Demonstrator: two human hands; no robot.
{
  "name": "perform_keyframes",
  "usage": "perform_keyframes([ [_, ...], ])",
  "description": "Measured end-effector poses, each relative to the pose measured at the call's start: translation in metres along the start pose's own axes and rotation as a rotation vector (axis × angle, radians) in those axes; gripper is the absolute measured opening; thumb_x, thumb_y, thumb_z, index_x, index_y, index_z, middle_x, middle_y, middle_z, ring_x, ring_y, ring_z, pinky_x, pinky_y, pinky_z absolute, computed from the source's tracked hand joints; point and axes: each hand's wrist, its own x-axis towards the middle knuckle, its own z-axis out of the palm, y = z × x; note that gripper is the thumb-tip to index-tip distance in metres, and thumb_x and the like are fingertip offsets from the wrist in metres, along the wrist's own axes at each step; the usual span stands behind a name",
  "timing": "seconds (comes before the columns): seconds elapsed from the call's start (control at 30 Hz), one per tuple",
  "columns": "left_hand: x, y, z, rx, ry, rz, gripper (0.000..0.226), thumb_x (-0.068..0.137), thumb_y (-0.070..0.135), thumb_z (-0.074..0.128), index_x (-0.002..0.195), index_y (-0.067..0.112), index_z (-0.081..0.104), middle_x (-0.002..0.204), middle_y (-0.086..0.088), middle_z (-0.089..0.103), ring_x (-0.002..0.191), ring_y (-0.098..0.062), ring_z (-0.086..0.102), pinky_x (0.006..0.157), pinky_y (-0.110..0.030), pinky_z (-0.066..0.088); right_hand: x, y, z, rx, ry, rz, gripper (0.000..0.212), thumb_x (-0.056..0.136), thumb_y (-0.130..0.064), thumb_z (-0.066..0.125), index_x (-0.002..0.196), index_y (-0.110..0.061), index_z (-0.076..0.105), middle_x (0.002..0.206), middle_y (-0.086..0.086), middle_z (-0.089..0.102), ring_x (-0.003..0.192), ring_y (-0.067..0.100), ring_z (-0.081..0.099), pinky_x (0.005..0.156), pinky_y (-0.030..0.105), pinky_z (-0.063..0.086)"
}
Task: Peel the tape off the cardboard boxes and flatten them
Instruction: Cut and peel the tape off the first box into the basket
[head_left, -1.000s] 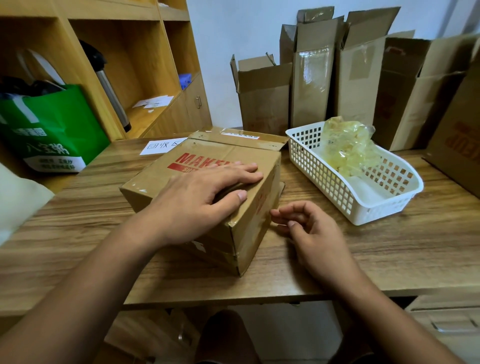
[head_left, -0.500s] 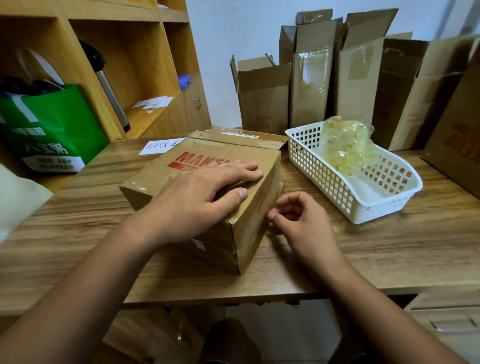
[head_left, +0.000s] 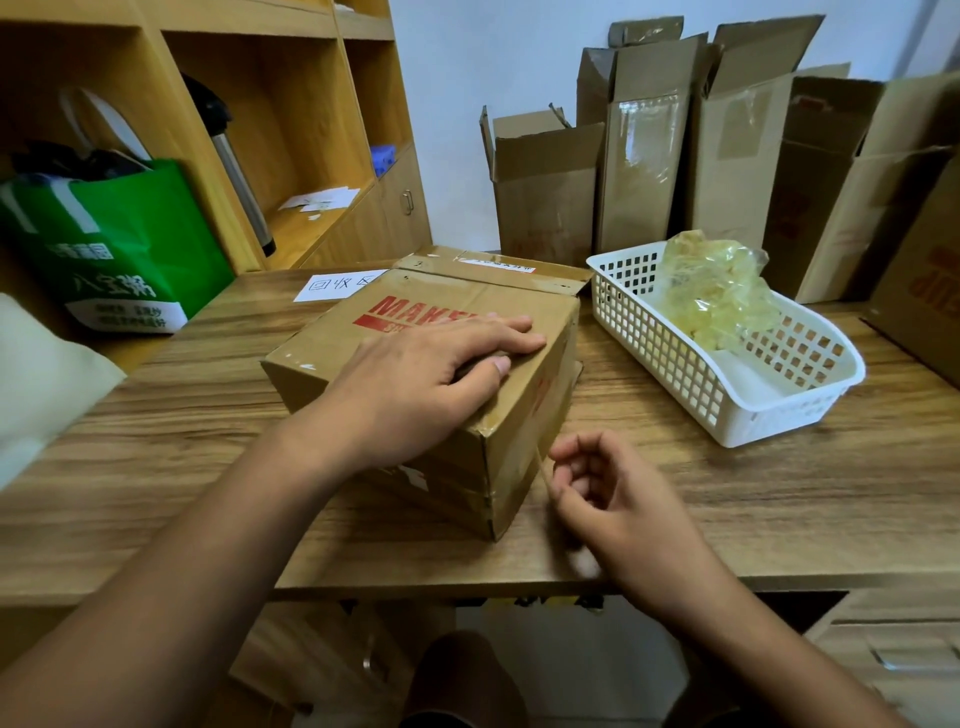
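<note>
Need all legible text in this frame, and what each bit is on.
"MAKE…": red print on top of the brown cardboard box, rest covered by the left hand.
"回收区": white paper slip behind the box, last character partly cut off.
"八宝粥": green shopping bag; smaller lines below blurred.
Unreadable: white label on the box's rear flap; red print on the right-edge brown carton.

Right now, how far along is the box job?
Done: flattened boxes lean at the wall, peeled tape wad sits in the basket. In hand: left hand presses the box; right hand pinches a tape strip off its side. Left: finish peeling, flatten it.
</note>
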Motion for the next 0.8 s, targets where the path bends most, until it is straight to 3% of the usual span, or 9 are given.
perform_keyframes([
  [0.13, 0.000, 0.001, 0.000, 0.003, 0.004, -0.022, 0.044, 0.093, 0.050, 0.036, 0.134, 0.057, 0.053, 0.142, 0.043, 0.042, 0.131, 0.023, 0.028, 0.109, -0.031, 0.038, 0.005, -0.003, -0.007, -0.061, 0.004, 0.042, 0.028, 0.094, -0.012, 0.060, 0.109, -0.035, 0.061, 0.077, -0.007, 0.059, 0.066, 0.013, 0.055, 0.069, 0.042, 0.052],
  [0.3, 0.001, 0.002, 0.000, 0.007, 0.004, -0.044, 0.043, 0.094, 0.053, 0.035, 0.133, 0.061, 0.050, 0.142, 0.047, 0.038, 0.136, 0.019, 0.029, 0.110, -0.044, 0.040, 0.008, -0.010, -0.004, -0.205, -0.017, 0.003, 0.013, 0.095, -0.026, 0.067, 0.105, -0.033, 0.067, 0.068, -0.011, 0.061, 0.060, 0.007, 0.059, 0.065, 0.033, 0.053],
  [0.43, 0.001, 0.003, 0.000, -0.013, 0.009, -0.053, 0.043, 0.093, 0.052, 0.036, 0.132, 0.061, 0.051, 0.141, 0.047, 0.040, 0.137, 0.018, 0.030, 0.112, -0.045, 0.039, -0.001, -0.010, -0.005, -0.406, 0.124, -0.097, 0.013, 0.093, -0.026, 0.069, 0.090, -0.039, 0.070, 0.085, -0.014, 0.065, 0.081, 0.001, 0.060, 0.066, 0.018, 0.045],
  [0.57, 0.003, 0.004, 0.001, -0.020, 0.027, -0.064, 0.044, 0.092, 0.053, 0.035, 0.131, 0.059, 0.054, 0.141, 0.044, 0.043, 0.137, 0.014, 0.033, 0.111, -0.045, 0.040, -0.037, -0.008, 0.004, -0.452, 0.026, -0.225, 0.010, 0.093, -0.026, 0.066, 0.086, -0.033, 0.068, 0.090, -0.015, 0.059, 0.087, 0.006, 0.061, 0.070, 0.018, 0.046],
  [0.67, 0.004, 0.004, 0.002, -0.001, 0.038, -0.079, 0.044, 0.093, 0.056, 0.033, 0.131, 0.060, 0.053, 0.141, 0.043, 0.042, 0.137, 0.012, 0.035, 0.109, -0.045, 0.041, -0.059, -0.009, 0.009, -0.423, -0.048, -0.310, 0.007, 0.091, -0.036, 0.057, 0.089, -0.033, 0.064, 0.092, -0.015, 0.055, 0.085, 0.010, 0.062, 0.068, 0.017, 0.048],
  [0.8, 0.006, 0.006, 0.003, 0.022, 0.057, -0.105, 0.047, 0.092, 0.057, 0.031, 0.133, 0.058, 0.054, 0.143, 0.040, 0.044, 0.137, 0.006, 0.038, 0.108, -0.045, 0.042, -0.052, -0.012, -0.003, -0.285, 0.077, -0.291, 0.009, 0.085, -0.043, 0.062, 0.087, -0.034, 0.062, 0.100, -0.012, 0.053, 0.101, 0.012, 0.063, 0.081, 0.015, 0.050],
])
